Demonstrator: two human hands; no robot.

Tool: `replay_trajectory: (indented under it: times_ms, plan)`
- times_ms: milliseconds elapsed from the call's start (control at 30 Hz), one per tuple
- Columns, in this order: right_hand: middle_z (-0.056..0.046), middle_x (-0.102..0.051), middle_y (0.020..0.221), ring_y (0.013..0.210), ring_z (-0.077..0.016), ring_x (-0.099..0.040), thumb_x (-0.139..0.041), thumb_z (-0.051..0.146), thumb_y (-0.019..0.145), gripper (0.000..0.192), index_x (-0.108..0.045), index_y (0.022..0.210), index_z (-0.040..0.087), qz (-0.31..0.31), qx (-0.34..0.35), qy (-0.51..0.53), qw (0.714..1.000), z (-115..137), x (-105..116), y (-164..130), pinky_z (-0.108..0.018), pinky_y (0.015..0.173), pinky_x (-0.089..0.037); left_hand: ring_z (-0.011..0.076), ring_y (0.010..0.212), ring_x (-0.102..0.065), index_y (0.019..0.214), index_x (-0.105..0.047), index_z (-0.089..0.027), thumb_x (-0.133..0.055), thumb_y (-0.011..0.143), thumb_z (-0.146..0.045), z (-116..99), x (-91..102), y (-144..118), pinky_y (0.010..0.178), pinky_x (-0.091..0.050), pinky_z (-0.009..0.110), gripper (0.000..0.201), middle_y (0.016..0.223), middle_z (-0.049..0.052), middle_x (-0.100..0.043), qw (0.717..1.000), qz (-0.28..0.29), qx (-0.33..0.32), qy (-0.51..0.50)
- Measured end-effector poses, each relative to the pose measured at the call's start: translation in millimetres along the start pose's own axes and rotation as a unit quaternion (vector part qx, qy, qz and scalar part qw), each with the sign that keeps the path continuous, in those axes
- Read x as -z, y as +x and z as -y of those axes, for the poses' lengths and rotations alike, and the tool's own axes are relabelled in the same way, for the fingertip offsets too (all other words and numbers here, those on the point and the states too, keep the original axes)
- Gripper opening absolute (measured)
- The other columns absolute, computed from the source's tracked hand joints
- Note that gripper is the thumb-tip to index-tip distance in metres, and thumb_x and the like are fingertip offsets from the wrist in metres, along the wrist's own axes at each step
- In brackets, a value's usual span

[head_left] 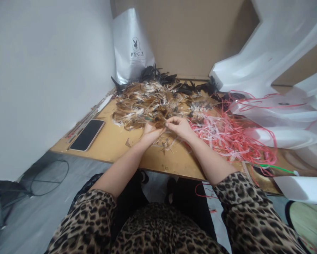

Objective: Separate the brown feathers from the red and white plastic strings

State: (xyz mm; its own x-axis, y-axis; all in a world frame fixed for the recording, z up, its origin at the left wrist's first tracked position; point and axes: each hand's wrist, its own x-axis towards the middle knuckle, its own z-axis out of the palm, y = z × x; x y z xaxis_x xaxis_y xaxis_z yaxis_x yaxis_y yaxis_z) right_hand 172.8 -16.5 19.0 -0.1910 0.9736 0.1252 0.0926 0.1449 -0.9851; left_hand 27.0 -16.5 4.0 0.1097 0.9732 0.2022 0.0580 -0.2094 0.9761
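Note:
Brown feathers [159, 120] are held between my two hands at the front of a large feather pile [139, 102]. My left hand [152, 133] is closed around their lower part, palm turned up. From the right, my right hand [180, 127] pinches at the same feathers with thumb and forefinger. The fingertips and the feather ends overlap, so the exact number held is hidden. Behind the brown pile lie black feathers [154, 74]. A few stripped feather bits [165, 144] are scattered on the table just below my hands.
A phone [87, 135] lies on the wooden table [116, 146] at left. Pink and red ribbon strips [227, 135] heap up at right, beside white sheeting [243, 74]. A silver-white bag [133, 46] stands at the back. Thin sticks [86, 121] line the wall side.

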Motion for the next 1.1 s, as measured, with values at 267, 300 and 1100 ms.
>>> replay_trajectory:
  times_ms: [267, 300, 1100]
  plan:
    - [0.002, -0.057, 0.052, 0.047, -0.0077, -0.049, -0.071, 0.037, 0.058, 0.025, -0.059, 0.064, 0.016, -0.001, -0.025, 0.081, 0.996, -2.4, 3.1, 0.4, -0.021, 0.051, -0.04, 0.0091, 0.05, -0.055, 0.074, -0.056, -0.013, -0.076, 0.056, -0.032, -4.0, 1.3, -2.2, 0.047, -0.042, 0.021, 0.033, 0.06, 0.002, -0.062, 0.994, 0.036, 0.064, -0.078]
    - [0.002, -0.058, 0.052, 0.048, -0.0077, -0.05, -0.072, 0.037, 0.057, 0.026, -0.059, 0.063, 0.015, -0.001, -0.03, 0.089, 0.996, -1.6, 3.3, 0.0, -0.021, 0.051, -0.04, 0.0089, 0.05, -0.055, 0.074, -0.055, -0.013, -0.075, 0.056, -0.033, -3.7, 2.0, -1.7, 0.046, -0.041, 0.02, 0.034, 0.06, 0.002, -0.062, 0.993, 0.035, 0.066, -0.094]
    - [0.002, -0.058, 0.054, 0.046, -0.0054, -0.047, -0.078, 0.036, 0.053, 0.032, -0.056, 0.059, 0.015, 0.008, -0.06, 0.219, 0.974, -10.3, 0.5, 4.4, -0.02, 0.049, -0.036, 0.0053, 0.048, -0.053, 0.071, -0.053, -0.013, -0.079, 0.052, -0.028, -1.9, 0.2, 3.4, 0.048, -0.039, 0.016, 0.036, 0.055, -0.001, -0.061, 0.965, 0.036, 0.103, -0.238]
